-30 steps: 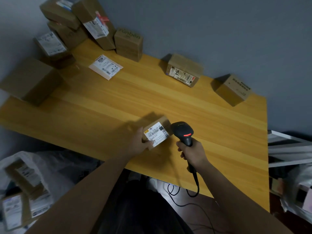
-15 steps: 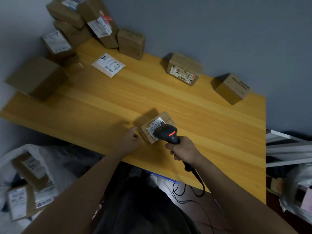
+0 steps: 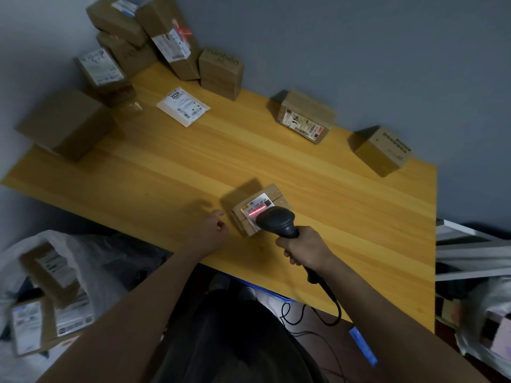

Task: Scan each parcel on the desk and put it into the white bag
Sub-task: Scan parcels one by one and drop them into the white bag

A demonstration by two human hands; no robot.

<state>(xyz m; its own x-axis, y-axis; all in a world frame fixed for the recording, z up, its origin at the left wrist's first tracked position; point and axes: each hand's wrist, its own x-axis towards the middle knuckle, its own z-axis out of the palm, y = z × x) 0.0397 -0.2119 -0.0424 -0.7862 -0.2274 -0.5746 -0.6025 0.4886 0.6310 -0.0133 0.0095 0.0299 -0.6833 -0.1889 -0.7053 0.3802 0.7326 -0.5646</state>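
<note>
Your right hand (image 3: 305, 248) gripped the black scanner (image 3: 276, 220) over the small brown cardboard parcel (image 3: 258, 208) near the desk's near edge, and your left hand (image 3: 210, 233), loosely curled and empty, sat just left of it, nearer the white bag (image 3: 55, 286).

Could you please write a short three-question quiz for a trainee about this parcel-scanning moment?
1. True or false: the red scan line lies on the label of the small box.
2. Which hand holds the scanner? A) left hand B) right hand
3. Fill in: the white bag sits to the desk's ____ side, below its edge.

Key: 1 true; 2 B; 3 left.
</note>
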